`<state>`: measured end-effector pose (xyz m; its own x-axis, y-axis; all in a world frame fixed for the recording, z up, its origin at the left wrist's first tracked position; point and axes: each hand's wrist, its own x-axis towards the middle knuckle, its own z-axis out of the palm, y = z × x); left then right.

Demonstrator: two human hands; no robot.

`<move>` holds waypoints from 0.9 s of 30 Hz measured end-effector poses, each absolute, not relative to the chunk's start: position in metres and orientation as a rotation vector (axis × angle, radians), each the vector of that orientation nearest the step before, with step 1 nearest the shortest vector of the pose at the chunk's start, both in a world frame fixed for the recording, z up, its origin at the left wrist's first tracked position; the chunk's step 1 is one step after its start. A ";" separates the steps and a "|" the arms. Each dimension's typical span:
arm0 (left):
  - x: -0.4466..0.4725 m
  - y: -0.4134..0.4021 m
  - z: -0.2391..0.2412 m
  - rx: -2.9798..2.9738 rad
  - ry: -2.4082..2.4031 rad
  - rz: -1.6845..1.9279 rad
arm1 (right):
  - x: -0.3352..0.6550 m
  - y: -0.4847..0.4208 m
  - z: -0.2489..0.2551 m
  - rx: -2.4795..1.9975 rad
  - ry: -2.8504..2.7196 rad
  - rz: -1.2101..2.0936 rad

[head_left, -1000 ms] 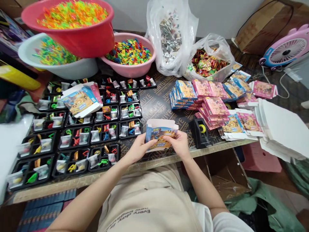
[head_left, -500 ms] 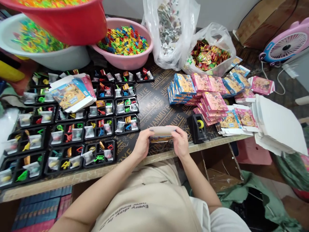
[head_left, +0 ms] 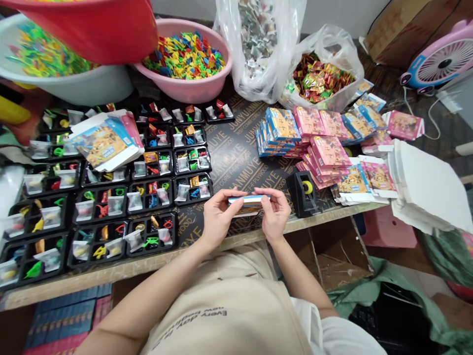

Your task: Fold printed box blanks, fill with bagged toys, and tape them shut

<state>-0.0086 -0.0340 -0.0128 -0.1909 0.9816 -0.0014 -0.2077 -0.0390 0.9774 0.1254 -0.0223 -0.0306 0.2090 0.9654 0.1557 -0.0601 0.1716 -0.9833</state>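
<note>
A: What's in the hands?

B: One thing: a small, flat, blue-and-yellow printed cardboard box [head_left: 251, 198], edge-on. Your left hand [head_left: 216, 217] pinches its left end, your right hand [head_left: 276, 214] its right, thumbs toward you. It's by the near edge of the dark, gold-lettered wooden surface [head_left: 236, 143]; whether it touches, I can't tell.

A: With that box as clock centre, what's ahead?

B: Two clear plastic bags: a tall one [head_left: 281, 64] of silvery packets at twelve, a shorter one [head_left: 345, 42] of red-and-gold packets at one. Three round plastic basins from ten to eleven: one pale blue [head_left: 74, 86], one red [head_left: 88, 32], one pink [head_left: 195, 89].

A: And to the sides?

B: One black plastic tape dispenser [head_left: 301, 202] at three, near your right hand; one pink-and-blue fan [head_left: 445, 63] at two. Around nine, black plastic compartment trays [head_left: 96, 261]: three in your nearest row, the total unclear because one pile of flat printed cartons [head_left: 107, 143] covers some.
</note>
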 end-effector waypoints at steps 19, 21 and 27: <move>-0.038 -0.016 -0.031 2.405 1.076 1.285 | 0.169 -0.025 -0.039 -1.031 -1.782 0.548; -0.028 -0.011 -0.022 2.431 1.121 1.153 | 0.182 -0.029 -0.031 -1.121 -1.840 0.463; -0.017 -0.003 -0.012 2.464 1.170 1.046 | 0.291 -0.039 -0.025 -1.674 -1.417 0.092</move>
<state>-0.0172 -0.0035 -0.0124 0.4299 0.7457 0.5090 0.5890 -0.6589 0.4679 0.2905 -0.0390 -0.0246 0.3367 0.8142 0.4730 0.7462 0.0756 -0.6614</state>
